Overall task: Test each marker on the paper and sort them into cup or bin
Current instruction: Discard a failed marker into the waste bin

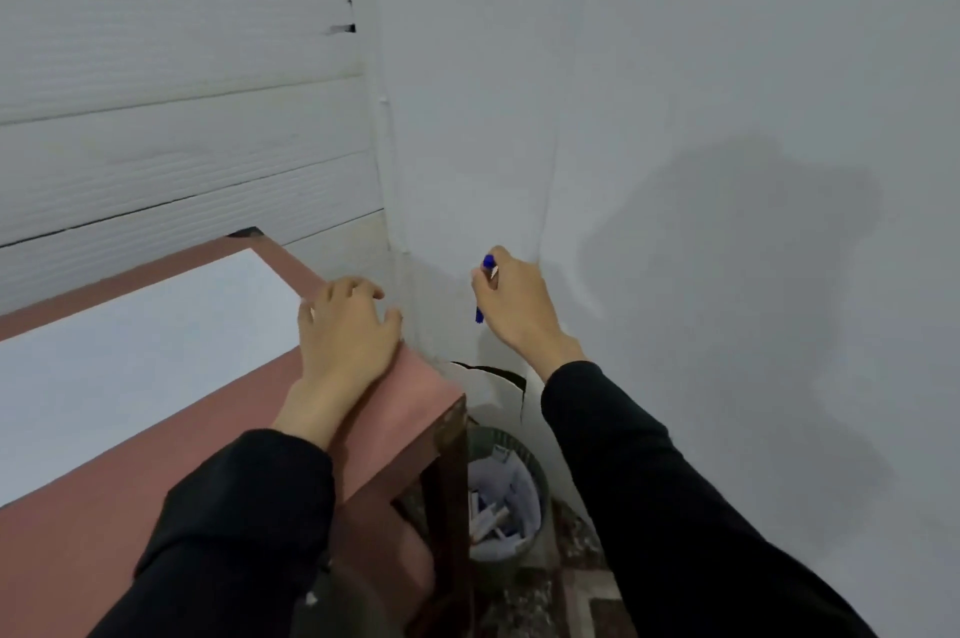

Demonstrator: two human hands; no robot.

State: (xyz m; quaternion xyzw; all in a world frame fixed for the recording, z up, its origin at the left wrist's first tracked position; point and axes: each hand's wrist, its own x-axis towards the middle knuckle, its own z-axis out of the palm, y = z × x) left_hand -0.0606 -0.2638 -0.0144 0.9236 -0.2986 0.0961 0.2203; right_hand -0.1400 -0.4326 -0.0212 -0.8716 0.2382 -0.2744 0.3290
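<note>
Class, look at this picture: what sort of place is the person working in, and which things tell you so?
Probably a plain indoor room corner used as a makeshift workspace: a reddish table bearing white paper, bare white walls, and a bin on a patterned floor.

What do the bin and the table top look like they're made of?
Bin: looks like dark metal or plastic mesh, since the wall reads as see-through grid; too blurred to say which. Table: matte reddish-brown top, probably painted or laminated board; its dark, worn corner leg suggests wood.
</note>
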